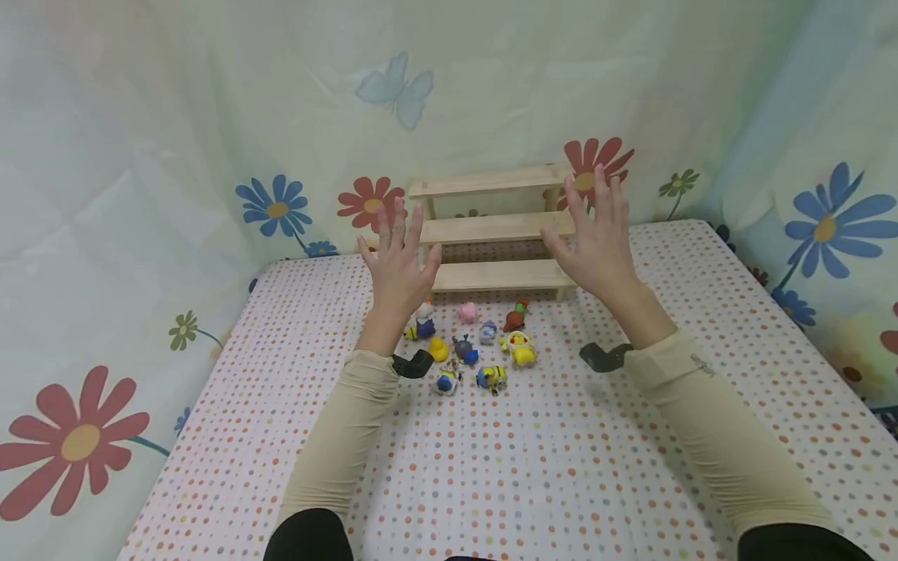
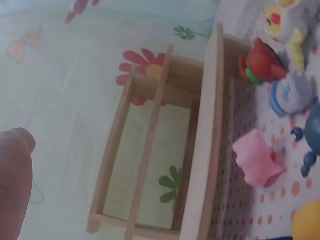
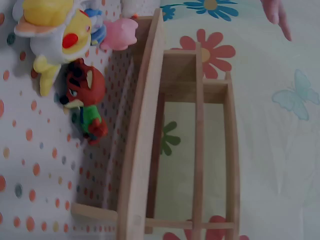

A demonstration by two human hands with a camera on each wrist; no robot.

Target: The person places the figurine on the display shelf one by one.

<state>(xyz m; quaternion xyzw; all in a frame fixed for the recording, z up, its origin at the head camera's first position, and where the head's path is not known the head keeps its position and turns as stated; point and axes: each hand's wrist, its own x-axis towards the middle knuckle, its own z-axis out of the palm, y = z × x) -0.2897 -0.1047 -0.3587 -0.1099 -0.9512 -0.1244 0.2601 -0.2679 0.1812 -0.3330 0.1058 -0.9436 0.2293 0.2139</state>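
Head view: open room on worktop (image 1: 231,436), left of left hand (image 1: 397,276); its fingers spread, holding nothing. Black wrist device (image 1: 414,365) could clip yellow duck (image 1: 438,349) if lowered. Pink pig (image 1: 467,312), Minion figure (image 1: 492,379), Pikachu figure (image 1: 521,352) clustered before three-tier wooden shelf (image 1: 500,275); close spacing risks toppling neighbours. Right hand (image 1: 599,245) raised near shelf's right end, fingers likewise apart, unladen; bump could shift shelf. Worktop's right edge well apart, room between.
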